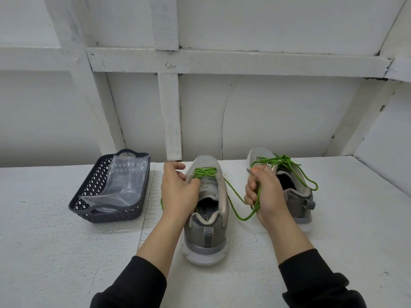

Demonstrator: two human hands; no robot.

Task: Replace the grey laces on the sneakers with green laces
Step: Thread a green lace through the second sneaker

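Two grey sneakers stand on the white table, heels toward me. The near sneaker (206, 218) has a green lace (205, 172) crossed through its front eyelets. My left hand (178, 192) grips this shoe's left side near the tongue, thumb over the eyelets. A loose end of that lace runs right in a slack loop into my right hand (264, 194), which holds it in curled fingers. The far sneaker (295, 196), behind my right hand, is fully laced in green with a tied bow (282, 162).
A dark plastic basket (111, 215) holding a clear plastic bag (124, 185) sits at the left of the table. A white panelled wall with wooden battens rises right behind the shoes. Bare white table lies in front and to the right.
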